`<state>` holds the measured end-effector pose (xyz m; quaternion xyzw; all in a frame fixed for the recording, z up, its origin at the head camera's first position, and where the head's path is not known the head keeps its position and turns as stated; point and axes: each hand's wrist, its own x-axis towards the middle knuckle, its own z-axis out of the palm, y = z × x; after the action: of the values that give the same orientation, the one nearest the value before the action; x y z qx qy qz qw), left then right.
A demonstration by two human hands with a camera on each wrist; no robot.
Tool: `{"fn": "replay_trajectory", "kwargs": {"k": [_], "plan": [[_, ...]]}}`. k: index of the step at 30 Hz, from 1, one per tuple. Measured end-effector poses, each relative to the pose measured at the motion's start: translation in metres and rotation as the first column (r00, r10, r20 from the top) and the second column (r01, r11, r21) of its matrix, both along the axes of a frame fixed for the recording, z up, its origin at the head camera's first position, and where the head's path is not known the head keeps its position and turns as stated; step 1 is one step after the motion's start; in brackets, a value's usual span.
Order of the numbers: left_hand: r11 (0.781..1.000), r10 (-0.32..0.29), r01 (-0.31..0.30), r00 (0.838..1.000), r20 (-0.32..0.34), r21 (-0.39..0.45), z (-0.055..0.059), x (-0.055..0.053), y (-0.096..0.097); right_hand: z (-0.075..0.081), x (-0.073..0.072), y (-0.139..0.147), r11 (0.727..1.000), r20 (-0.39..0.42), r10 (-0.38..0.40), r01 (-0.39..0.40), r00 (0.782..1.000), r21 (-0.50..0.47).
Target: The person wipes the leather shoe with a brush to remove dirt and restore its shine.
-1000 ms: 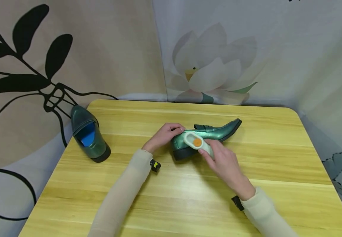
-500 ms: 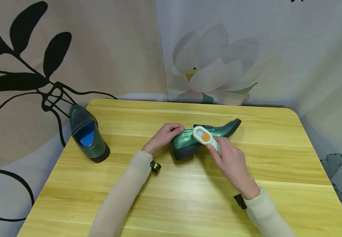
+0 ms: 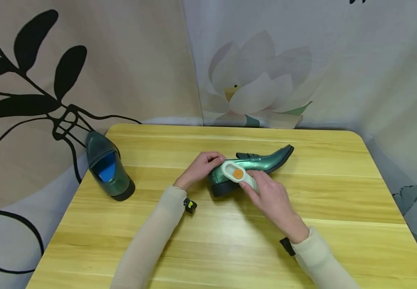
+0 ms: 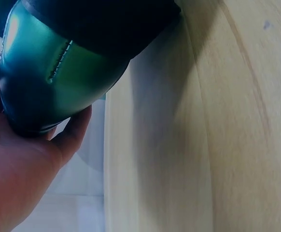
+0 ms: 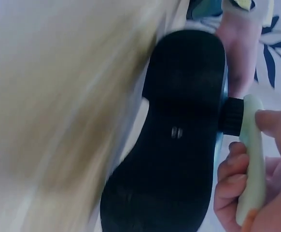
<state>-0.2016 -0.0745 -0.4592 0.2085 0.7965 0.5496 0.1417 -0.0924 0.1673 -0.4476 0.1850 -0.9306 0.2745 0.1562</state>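
Note:
A metallic green loafer (image 3: 266, 162) lies tilted on its side, toe pointing right, in the head view. My left hand (image 3: 203, 166) grips it by the heel-end opening; the left wrist view shows thumb and fingers around the stitched heel back (image 4: 39, 82). My right hand (image 3: 273, 196) holds a small brush with a pale green handle (image 3: 249, 182) and an orange spot. In the right wrist view, its dark bristles (image 5: 232, 117) press on the loafer's side near the heel, beside the black sole (image 5: 174, 130). The loafer's inside is hidden.
A second green loafer (image 3: 122, 176) with a blue insole (image 3: 106, 166) stands at the wooden table's (image 3: 194, 249) left edge, its toe reaching past that edge. Behind the table hangs a patterned curtain (image 3: 150, 60).
My right hand slid the brush along the loafer's side toward the toe, then back left toward the heel. The left hand and the loafer stay in place.

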Motion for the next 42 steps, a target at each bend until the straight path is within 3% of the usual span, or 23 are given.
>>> {"fn": "replay_trajectory", "kwargs": {"k": [3,6,10,13,16,19,29,36,42], "plan": [[0.999,-0.025,0.025,1.0,-0.01,-0.028,0.002,0.001,0.001,0.002,0.0,0.016,0.997,0.003,-0.08,0.081,0.997,-0.02],[0.99,-0.08,0.07,0.994,-0.079,-0.12,0.005,0.002,0.002,0.0,-0.001,0.034,0.989,0.0,-0.143,0.143,0.99,-0.033],[0.96,-0.157,0.095,0.961,-0.226,-0.265,0.009,0.003,0.008,0.0,0.0,0.044,0.985,0.006,-0.166,0.166,0.986,-0.04],[0.942,-0.197,0.103,0.941,-0.277,-0.32,0.011,0.004,0.013,-0.001,0.003,0.041,0.991,0.02,-0.13,0.13,0.991,-0.04],[0.93,-0.213,0.106,0.936,-0.281,-0.352,0.01,0.005,0.016,-0.003,0.006,0.037,0.996,0.042,-0.076,0.077,0.996,-0.035],[0.924,-0.22,0.109,0.935,-0.278,-0.366,0.01,0.006,0.016,-0.003,0.007,0.04,0.997,0.066,-0.07,0.072,0.995,-0.032],[0.941,-0.21,0.114,0.935,-0.287,-0.318,0.01,0.007,0.02,0.003,-0.002,0.089,0.967,0.09,-0.252,0.253,0.964,-0.005],[0.941,-0.19,0.094,0.941,-0.28,-0.325,0.011,0.009,0.019,0.005,0.002,0.087,0.986,0.095,-0.164,0.163,0.982,0.017],[0.944,-0.183,0.088,0.942,-0.282,-0.319,0.01,0.01,0.02,0.005,-0.003,0.1,0.979,0.048,-0.203,0.203,0.978,0.016]]}}
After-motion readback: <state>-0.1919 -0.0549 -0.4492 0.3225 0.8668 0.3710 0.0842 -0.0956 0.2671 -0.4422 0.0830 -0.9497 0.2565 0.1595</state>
